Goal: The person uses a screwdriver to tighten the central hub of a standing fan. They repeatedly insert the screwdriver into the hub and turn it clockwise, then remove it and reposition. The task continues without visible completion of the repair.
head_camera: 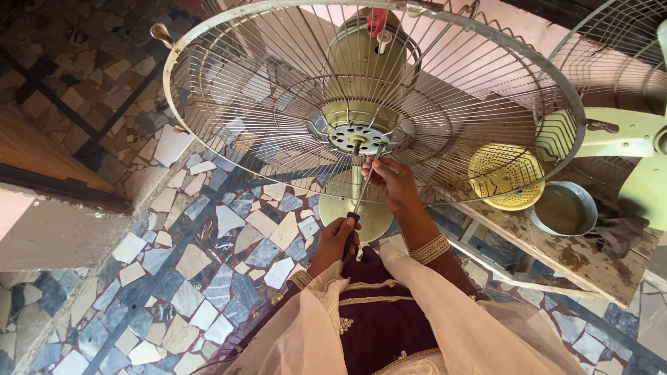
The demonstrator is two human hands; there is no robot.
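Two hands work one slim black-handled metal screwdriver: left hand closed on its handle at six o'clock, right hand pinching the shaft beneath the round grey wire fan guard's perforated hub plate. Angled so, the tip could slip and jab those fingers.

Quick count of what's here

Two hands – one screwdriver, one fan, one wire guard, one yellow strainer, one metal bowl, one round base – plus two bangle stacks.
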